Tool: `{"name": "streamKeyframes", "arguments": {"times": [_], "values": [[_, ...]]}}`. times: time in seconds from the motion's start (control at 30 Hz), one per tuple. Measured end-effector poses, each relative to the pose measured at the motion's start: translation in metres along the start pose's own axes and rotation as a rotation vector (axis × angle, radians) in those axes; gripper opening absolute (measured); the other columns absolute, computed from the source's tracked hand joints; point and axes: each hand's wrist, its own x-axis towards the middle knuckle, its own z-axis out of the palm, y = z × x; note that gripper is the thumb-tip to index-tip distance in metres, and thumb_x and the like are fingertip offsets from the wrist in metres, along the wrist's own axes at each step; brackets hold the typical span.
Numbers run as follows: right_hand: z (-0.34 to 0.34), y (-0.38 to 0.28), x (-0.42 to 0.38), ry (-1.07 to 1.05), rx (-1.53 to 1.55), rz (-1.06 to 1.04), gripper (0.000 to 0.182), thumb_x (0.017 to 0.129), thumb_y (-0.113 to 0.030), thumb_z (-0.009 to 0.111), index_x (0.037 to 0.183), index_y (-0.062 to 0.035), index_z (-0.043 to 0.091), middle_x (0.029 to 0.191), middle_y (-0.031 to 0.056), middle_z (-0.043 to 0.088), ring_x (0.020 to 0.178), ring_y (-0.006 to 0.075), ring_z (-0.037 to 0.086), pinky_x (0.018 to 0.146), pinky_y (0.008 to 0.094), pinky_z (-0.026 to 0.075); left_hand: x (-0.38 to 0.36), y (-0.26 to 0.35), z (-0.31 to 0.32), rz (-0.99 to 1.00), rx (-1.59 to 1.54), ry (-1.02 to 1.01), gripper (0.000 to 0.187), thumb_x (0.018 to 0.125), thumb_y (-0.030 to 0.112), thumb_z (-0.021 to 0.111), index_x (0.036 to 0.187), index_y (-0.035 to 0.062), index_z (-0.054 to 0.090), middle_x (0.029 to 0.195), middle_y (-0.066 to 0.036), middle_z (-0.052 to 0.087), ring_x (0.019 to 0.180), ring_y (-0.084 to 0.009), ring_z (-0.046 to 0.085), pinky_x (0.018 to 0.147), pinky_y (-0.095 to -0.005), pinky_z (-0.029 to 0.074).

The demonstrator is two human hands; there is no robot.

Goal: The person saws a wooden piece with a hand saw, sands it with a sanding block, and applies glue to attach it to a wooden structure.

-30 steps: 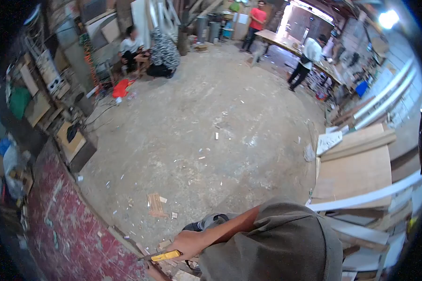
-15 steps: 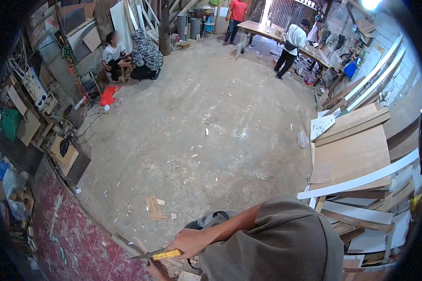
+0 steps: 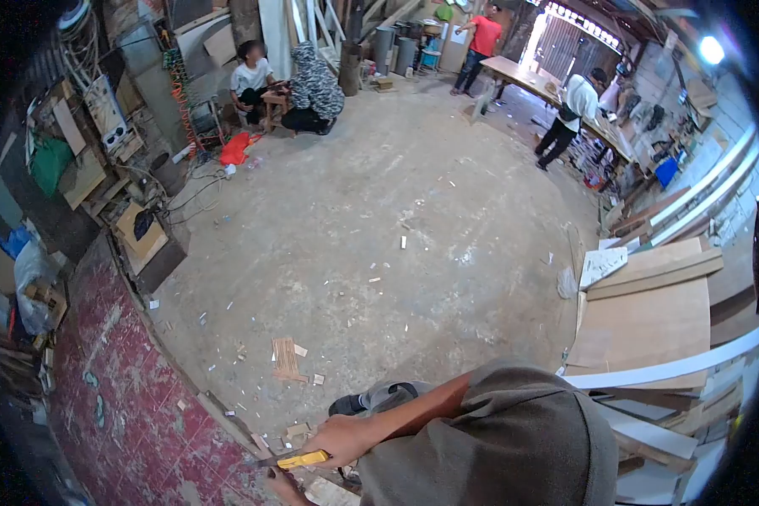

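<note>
Since the earlier frame, the grey floor point(image 3: 379, 312) has shifted to the right in my view, while my right hand point(image 3: 342, 440) stays almost in its place, fingers closed around the yellow-handled tool point(image 3: 304, 460), whose blade points left near my left hand point(image 3: 287, 489), which is partly hidden, so I cannot tell if it holds something. Beyond them, thin wood pieces point(image 3: 287, 361) lie on the floor, and farther, a person in a patterned hood point(image 3: 314, 93) crouches, and a person in a white top point(image 3: 580, 97) stands beside the long worktop point(image 3: 514, 72).
</note>
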Motion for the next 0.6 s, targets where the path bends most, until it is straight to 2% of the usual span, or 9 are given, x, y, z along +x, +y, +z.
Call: {"name": "streamKeyframes", "arguments": {"times": [0.03,0.1,0.17,0.23,0.3,0.4,0.43,0.5,0.6], "values": [[0.001,-0.001,0.001,-0.001,-0.013,-0.025,0.031,0.087,-0.037,0.064,0.105,-0.0116,0.065,0.078,0.0163,0.066,0.073,0.0386,0.065,0.063,0.0487,0.049,-0.001,-0.005,-0.002,-0.005,-0.007,0.01,0.032,0.102,0.029,0.055,0.102,-0.0022,0.061,0.074,-0.009,0.063,0.053,-0.0147,0.056,0.046,-0.0287,0.042],[0.002,-0.007,0.004,-0.037,-0.015,-0.023,0.031,0.087,-0.037,0.064,0.104,-0.0114,0.065,0.079,0.0161,0.066,0.074,0.0385,0.065,0.063,0.0487,0.049,-0.002,-0.011,-0.009,-0.027,-0.258,-0.082,0.032,0.102,0.028,0.055,0.1,-0.0039,0.059,0.072,-0.007,0.062,0.054,-0.0137,0.056,0.046,-0.0291,0.043],[0.006,-0.008,0.008,-0.068,-0.02,-0.016,0.031,0.087,-0.037,0.064,0.104,-0.0112,0.065,0.079,0.016,0.066,0.075,0.0384,0.065,0.064,0.0486,0.049,-0.013,-0.009,-0.007,-0.052,-0.246,-0.002,0.031,0.102,0.028,0.055,0.1,-0.0036,0.059,0.07,-0.007,0.061,0.053,-0.0128,0.055,0.045,-0.0287,0.042],[0.018,-0.002,0.014,-0.089,-0.004,-0.024,0.03,0.088,-0.037,0.064,0.103,-0.0109,0.065,0.08,0.0156,0.066,0.076,0.0379,0.065,0.064,0.049,0.049,-0.04,0.038,-0.005,-0.077,-0.233,0.077,0.031,0.102,0.027,0.054,0.1,-0.0032,0.058,0.067,-0.006,0.059,0.051,-0.0119,0.053,0.045,-0.0283,0.041],[0.016,-0.009,0.017,-0.106,-0.008,-0.042,0.03,0.089,-0.037,0.063,0.103,-0.0107,0.064,0.08,0.0155,0.066,0.076,0.0376,0.065,0.064,0.0493,0.049,-0.067,0.092,-0.009,-0.228,-0.092,0.111,0.031,0.103,0.028,0.052,0.102,-0.002,0.058,0.064,-0.005,0.057,0.049,-0.0109,0.051,0.044,-0.0277,0.04],[0.026,-0.009,0.023,-0.11,-0.004,-0.076,0.03,0.09,-0.037,0.062,0.101,-0.0103,0.064,0.079,0.0152,0.066,0.075,0.0374,0.065,0.064,0.0496,0.049,-0.049,0.037,-0.021,-0.127,-0.194,0.101,0.032,0.103,0.03,0.052,0.103,-0.0009,0.058,0.064,-0.005,0.056,0.047,-0.0111,0.048,0.043,-0.0275,0.04],[0.028,-0.01,0.024,-0.096,0.0,-0.094,0.029,0.09,-0.038,0.062,0.1,-0.0101,0.063,0.077,0.015,0.066,0.074,0.0373,0.065,0.063,0.0496,0.049,-0.058,0.054,-0.024,-0.131,-0.2,0.111,0.032,0.103,0.03,0.052,0.103,-0.0009,0.058,0.064,-0.005,0.056,0.047,-0.0111,0.048,0.043,-0.0275,0.04],[0.026,-0.015,0.026,-0.12,0.003,-0.093,0.029,0.09,-0.038,0.062,0.099,-0.01,0.063,0.076,0.0151,0.065,0.073,0.0373,0.065,0.062,0.0496,0.049,-0.079,0.091,-0.032,-0.344,-0.005,0.036,0.032,0.102,0.025,0.052,0.117,-0.0026,0.058,0.074,-0.005,0.055,0.054,-0.0098,0.048,0.047,-0.0248,0.037],[0.031,-0.017,0.03,-0.144,0.004,-0.105,0.029,0.09,-0.038,0.062,0.098,-0.0098,0.063,0.072,0.0156,0.064,0.069,0.0375,0.065,0.06,0.0495,0.048,-0.06,0.02,-0.037,-0.218,-0.249,0.068,0.032,0.103,0.023,0.051,0.116,-0.0047,0.06,0.073,-0.004,0.057,0.057,-0.0104,0.049,0.048,-0.0254,0.038]]}}
